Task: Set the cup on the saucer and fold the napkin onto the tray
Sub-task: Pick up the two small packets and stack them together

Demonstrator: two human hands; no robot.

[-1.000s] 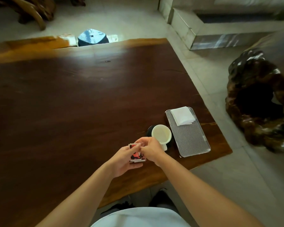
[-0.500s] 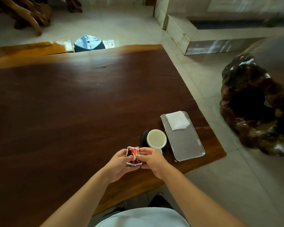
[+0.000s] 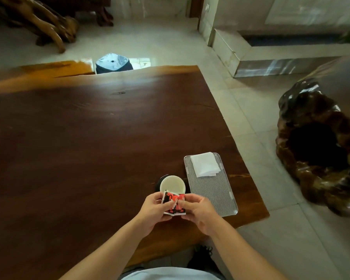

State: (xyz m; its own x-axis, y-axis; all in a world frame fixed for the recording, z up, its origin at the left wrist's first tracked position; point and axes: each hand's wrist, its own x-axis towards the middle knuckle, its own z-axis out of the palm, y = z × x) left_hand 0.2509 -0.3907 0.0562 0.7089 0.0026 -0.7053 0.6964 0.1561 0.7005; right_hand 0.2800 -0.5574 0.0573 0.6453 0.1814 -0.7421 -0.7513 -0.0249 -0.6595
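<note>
Table (image 3: 79,150): broad dark wood slab; everything in play sits at its near right corner, close to the edge.
Tray (image 3: 212,190): ribbed metal, lying lengthwise just right of the cup, apparently not touching it.
Napkin (image 3: 205,164): white, already folded, resting on the tray's far end — that half of the task looks done.
Cup (image 3: 172,183): pale, open mouth up, standing on the dark saucer (image 3: 160,181), of which only a sliver shows at the cup's left; it looks set in place.
Packet (image 3: 173,203): small red, black and white sachet held just near of the cup, its top edge overlapping the cup's rim in this view.
Left hand (image 3: 155,209): fingers curled, thumb and fingertips pinching the packet's left side.
Right hand (image 3: 198,209): fingers bent, pinching the packet's right side; the two grips nearly meet at the middle.
Cup relative to fingers: immediately beyond the fingertips, no contact that can be seen.
Risk: I judge a sharp tear could jerk the hands forward — knuckles could knock the cup off the saucer, or the contents could scatter over table and tray.
</note>
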